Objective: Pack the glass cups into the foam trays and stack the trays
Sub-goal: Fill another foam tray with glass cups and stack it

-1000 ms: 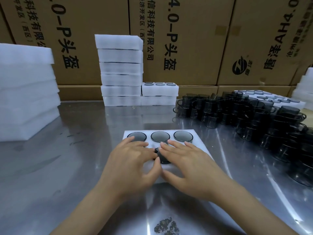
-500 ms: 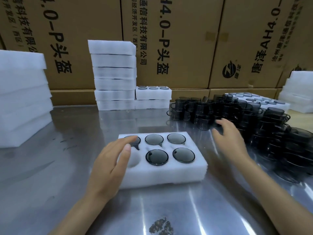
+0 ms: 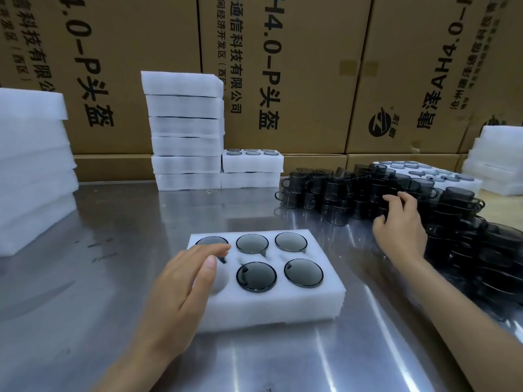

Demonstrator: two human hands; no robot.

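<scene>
My left hand (image 3: 181,281) hovers over the near-left corner of the foam tray (image 3: 271,306), fingers extended and relaxed, holding nothing. The tray sits flat on the steel table (image 3: 113,250) directly in front of me. It has six pockets in two rows; five hold dark glass cups (image 3: 256,276), seated rim-up, and the near-left pocket (image 3: 219,282), partly under my thumb, is unfilled. My right hand (image 3: 399,224) is out over the loose cups (image 3: 353,190) massed on the right side of the table. Its fingers are curled and in contact with the pile, but the view there is blurred and I cannot tell whether they have closed on a cup. Behind the work tray, a tall stack of trays (image 3: 185,131) stands against the cardboard cartons (image 3: 283,66), with a shorter two-tray stack (image 3: 252,169) touching its right side, the upper tray showing cups. More foam blocks (image 3: 31,165) stand at the left edge of the table.
</scene>
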